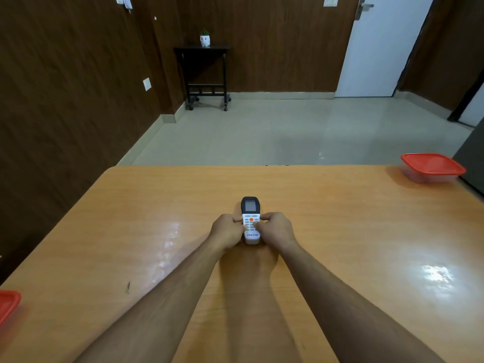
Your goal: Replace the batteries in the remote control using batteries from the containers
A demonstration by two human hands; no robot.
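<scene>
A white remote control with a dark screen end and an orange button lies face up in the middle of the wooden table. My left hand grips its left side and my right hand grips its right side, thumbs on the keypad. A clear container with a red lid stands at the table's far right corner. A second red-lidded container shows partly at the left edge. No batteries are visible.
Beyond the table's far edge lies a pale tiled floor. A small black side table with a white owl pot stands against the brown wall. A white door is at the back right.
</scene>
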